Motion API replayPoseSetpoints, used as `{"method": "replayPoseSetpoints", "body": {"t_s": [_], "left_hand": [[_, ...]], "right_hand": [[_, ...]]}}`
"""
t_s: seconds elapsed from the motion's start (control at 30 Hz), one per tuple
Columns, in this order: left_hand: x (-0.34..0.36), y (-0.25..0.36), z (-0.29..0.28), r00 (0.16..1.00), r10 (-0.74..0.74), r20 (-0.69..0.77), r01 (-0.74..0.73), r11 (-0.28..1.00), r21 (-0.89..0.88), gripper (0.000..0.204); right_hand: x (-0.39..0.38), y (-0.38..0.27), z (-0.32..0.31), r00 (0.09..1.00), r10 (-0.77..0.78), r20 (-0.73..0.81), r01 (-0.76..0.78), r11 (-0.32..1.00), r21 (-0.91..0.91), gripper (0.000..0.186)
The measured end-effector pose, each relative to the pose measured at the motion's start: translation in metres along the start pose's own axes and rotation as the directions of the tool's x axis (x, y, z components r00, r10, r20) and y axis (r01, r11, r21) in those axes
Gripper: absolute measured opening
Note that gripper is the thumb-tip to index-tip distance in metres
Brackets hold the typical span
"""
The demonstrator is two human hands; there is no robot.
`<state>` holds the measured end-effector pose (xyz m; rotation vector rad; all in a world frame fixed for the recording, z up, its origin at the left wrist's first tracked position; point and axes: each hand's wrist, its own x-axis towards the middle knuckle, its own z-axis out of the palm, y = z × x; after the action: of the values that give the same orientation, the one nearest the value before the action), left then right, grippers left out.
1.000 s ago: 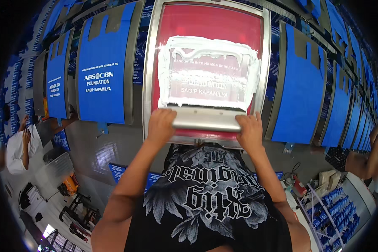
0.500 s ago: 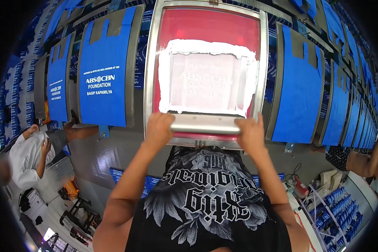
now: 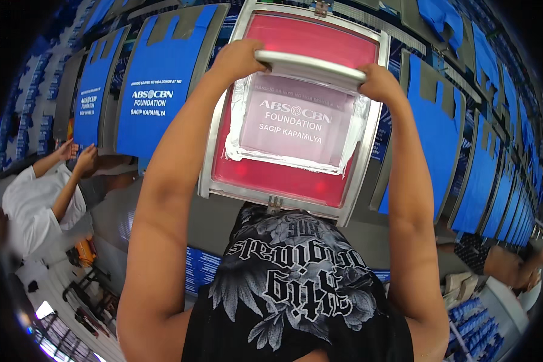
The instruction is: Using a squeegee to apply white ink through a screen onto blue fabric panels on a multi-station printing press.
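Observation:
A screen-printing frame (image 3: 204,175) with red mesh (image 3: 271,181) lies before me; pale lettering shows through its pink middle, bordered by white paste (image 3: 271,161). Across the upper mesh is a long metal squeegee (image 3: 308,65). My left hand (image 3: 238,60) is closed on its left end and my right hand (image 3: 377,81) on its right end, both arms stretched forward. My torso, in a dark patterned shirt, is just below the frame.
Rows of grey boards carrying blue printed bag pieces (image 3: 157,127) flank the frame on both sides. A co-worker in white (image 3: 45,205) handles pieces at the left; another person (image 3: 513,265) is at the right. A rack of blue items (image 3: 470,320) is at lower right.
Both hands and the squeegee have moved from the near end of the screen to its far part. The white paste over the middle has thinned, leaving lettering visible.

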<state>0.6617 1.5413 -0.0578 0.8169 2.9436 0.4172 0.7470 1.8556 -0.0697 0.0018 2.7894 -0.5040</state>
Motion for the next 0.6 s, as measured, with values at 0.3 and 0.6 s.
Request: {"method": "replayPoseSetpoints", "body": {"t_s": [0.3, 0.6], "left_hand": [[-0.282, 0.064, 0.054, 0.48, -0.06, 0.875, 0.655, 0.688, -0.313, 0.041], [-0.336, 0.093, 0.099, 0.71, 0.154, 0.687, 0.631, 0.295, -0.717, 0.039]], "right_hand": [[0.035, 0.021, 0.003, 0.995, -0.09, 0.029, 0.092, 0.994, -0.055, 0.052], [0.027, -0.042, -0.002, 0.989, -0.133, -0.07, 0.128, 0.989, -0.079, 0.052]]}}
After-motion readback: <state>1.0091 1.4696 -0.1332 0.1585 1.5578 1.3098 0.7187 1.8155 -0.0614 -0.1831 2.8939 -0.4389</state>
